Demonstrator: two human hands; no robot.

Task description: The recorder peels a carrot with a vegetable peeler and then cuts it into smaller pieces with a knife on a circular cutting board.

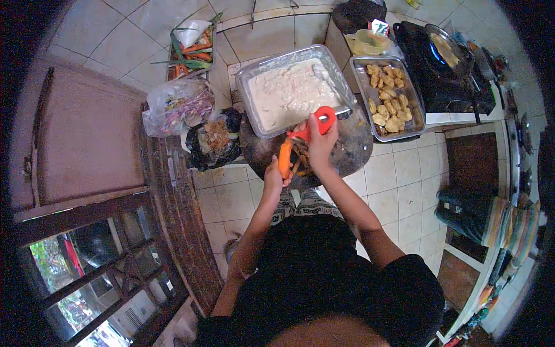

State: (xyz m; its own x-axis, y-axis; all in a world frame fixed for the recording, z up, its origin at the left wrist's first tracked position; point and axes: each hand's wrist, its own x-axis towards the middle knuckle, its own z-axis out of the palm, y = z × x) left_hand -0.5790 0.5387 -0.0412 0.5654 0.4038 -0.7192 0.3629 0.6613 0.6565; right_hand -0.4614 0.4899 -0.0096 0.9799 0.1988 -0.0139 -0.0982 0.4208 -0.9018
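My left hand (273,178) grips an orange carrot (284,158) near its lower end, with the other end tilted up and away from me. Around the handle of a red peeler (324,122) my right hand (321,145) is closed. The peeler's head meets the top of the carrot; its blade is too small to make out. Beneath both hands is a dark round board (357,149) with carrot peelings on it. A rectangular metal pan (252,104) of pale, lumpy batter (295,89) rests partly over the board's far side.
Fried pieces (390,104) fill part of a steel tray (420,126) at right, beside a lit gas stove (433,82) with a frying pan (464,56). Leftward are a black bag of scraps (217,139), a clear bag of shallots (180,106) and a container of carrots (195,54).
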